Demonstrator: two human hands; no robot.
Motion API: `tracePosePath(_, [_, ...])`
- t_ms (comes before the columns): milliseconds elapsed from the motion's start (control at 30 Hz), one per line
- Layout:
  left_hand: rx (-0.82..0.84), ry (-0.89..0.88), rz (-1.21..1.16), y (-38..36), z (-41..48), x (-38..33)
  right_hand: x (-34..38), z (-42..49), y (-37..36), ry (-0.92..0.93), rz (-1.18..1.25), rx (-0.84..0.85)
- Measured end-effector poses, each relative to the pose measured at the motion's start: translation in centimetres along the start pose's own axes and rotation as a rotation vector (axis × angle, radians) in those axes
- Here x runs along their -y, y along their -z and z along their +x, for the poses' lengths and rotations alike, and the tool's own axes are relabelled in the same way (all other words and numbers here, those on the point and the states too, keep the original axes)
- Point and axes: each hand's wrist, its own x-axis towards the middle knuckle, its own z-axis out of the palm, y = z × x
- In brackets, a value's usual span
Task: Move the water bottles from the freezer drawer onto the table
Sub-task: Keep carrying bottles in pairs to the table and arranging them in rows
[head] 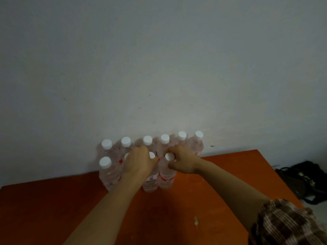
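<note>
Your right hand (178,160) is curled around the neck of a front-row bottle (167,175), fingers closed just under its white cap (169,156). Your left hand (138,160) is cupped, fingers bent down over the tops of two other front bottles; one cap peeks out at its right edge, and whether it truly grips either you cannot tell. Both held bottles stand upright on the orange table (53,209). Around them, more bottles stand in two rows: six along the grey wall (159,59), the rest in front. A dark bag (306,181) lies beyond the table's right edge.
</note>
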Motion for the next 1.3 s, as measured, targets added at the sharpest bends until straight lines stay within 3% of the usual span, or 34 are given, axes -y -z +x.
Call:
tracePosePath(367, [-0.026,-0.06,-0.054,-0.2,-0.3,0.8,-0.1,0.0,-0.7,0.034,-0.034,-0.107])
tracePosePath(533, [-0.044,-0.076,-0.052,-0.5,-0.2,0.9,-0.2,0.4,-1.0,-0.007,-0.004,-0.126])
tracePosePath(800, [0.06,-0.071,-0.022,0.2,-0.5,1.0,0.0,-0.6,-1.8,-0.145,0.02,-0.152])
tracePosePath(1000, [-0.095,-0.29,0.208,2.3,-2.7,-2.6,-1.3,-5.4,-0.5,-0.154,0.03,-0.297])
tracePosePath(1167, [-0.008,-0.482,0.143,0.5,-7.0,-10.2,-4.6,-14.6,2.2,-0.246,-0.085,-0.413])
tracePosePath(1300, [0.079,-0.673,0.099,-2.5,-12.3,-18.4,-8.1,-24.9,4.3,-0.421,-0.123,-0.556])
